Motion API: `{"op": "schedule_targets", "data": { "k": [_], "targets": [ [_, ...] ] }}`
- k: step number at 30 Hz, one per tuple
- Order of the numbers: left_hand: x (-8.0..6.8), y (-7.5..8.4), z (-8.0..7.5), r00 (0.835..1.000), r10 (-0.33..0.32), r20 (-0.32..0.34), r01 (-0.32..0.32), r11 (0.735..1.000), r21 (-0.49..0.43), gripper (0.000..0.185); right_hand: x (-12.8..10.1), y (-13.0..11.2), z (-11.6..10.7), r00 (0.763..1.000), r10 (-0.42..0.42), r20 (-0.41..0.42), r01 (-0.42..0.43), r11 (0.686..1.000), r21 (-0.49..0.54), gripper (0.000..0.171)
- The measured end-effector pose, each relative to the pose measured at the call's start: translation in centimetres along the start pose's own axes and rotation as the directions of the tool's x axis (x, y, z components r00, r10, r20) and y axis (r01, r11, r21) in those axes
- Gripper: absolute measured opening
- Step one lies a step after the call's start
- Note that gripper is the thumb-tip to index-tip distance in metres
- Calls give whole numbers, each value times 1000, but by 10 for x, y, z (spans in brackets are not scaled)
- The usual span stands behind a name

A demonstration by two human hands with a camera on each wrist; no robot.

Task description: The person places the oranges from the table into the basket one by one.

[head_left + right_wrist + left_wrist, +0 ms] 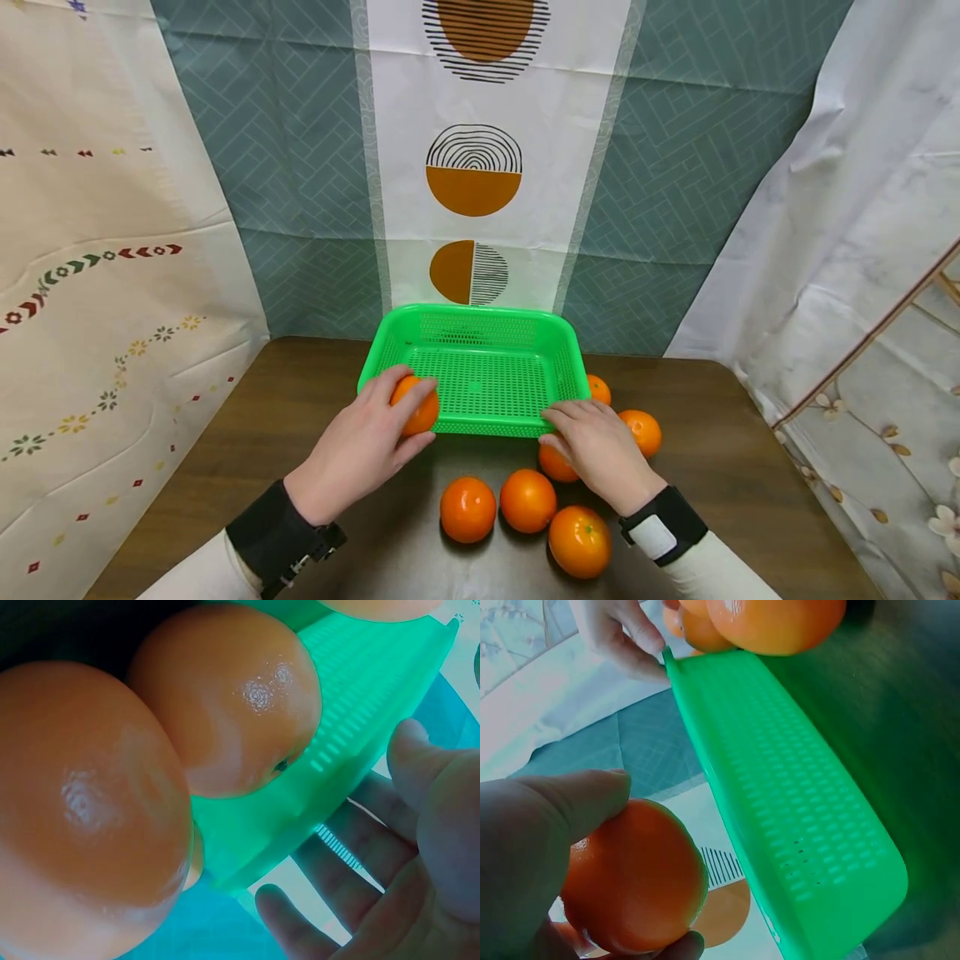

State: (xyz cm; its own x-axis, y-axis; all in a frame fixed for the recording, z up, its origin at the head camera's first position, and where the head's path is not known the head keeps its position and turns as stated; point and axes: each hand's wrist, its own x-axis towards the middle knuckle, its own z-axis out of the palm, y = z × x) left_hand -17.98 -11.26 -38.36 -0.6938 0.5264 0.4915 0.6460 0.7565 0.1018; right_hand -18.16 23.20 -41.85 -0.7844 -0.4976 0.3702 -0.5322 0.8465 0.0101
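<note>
A green plastic basket (480, 329) stands empty at the back of a dark wooden table (300, 417). My left hand (375, 433) grips an orange (420, 412) at the basket's front left corner; the left wrist view shows this orange (634, 877) held beside the basket wall (795, 802). My right hand (592, 442) lies open over another orange (553, 464), fingertips touching the basket's front right rim. In the right wrist view its fingers (352, 877) spread beside the basket (360, 690) and two oranges (232, 697).
Three loose oranges (528, 500) cluster on the table in front of the basket, and two more (642, 432) lie by its right side. Patterned cloth walls close in the back and both sides.
</note>
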Motion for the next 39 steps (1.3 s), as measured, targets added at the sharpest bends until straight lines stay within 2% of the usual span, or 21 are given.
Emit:
{"op": "schedule_targets", "data": {
  "k": [8, 21, 25, 31, 39],
  "targets": [
    [15, -18, 7, 999, -34, 1, 34, 999, -8, 69, 1, -2, 2, 1000, 21, 4, -21, 1000, -11, 31],
    [36, -49, 25, 991, -112, 74, 114, 993, -30, 68, 1, 1, 8, 1000, -5, -29, 3, 999, -38, 27],
    [44, -55, 32, 986, -139, 87, 142, 990, -20, 68, 1, 2, 7, 999, -14, -37, 13, 999, -42, 26],
    [51, -61, 41, 973, -181, 146, 185, 983, -13, 66, 2, 1, 5, 999, -20, -24, 19, 999, -50, 24],
    [57, -67, 52, 968, -174, 182, 177, 984, -4, 68, 3, 2, 7, 999, -22, -26, 21, 998, -52, 24]
  ]
}}
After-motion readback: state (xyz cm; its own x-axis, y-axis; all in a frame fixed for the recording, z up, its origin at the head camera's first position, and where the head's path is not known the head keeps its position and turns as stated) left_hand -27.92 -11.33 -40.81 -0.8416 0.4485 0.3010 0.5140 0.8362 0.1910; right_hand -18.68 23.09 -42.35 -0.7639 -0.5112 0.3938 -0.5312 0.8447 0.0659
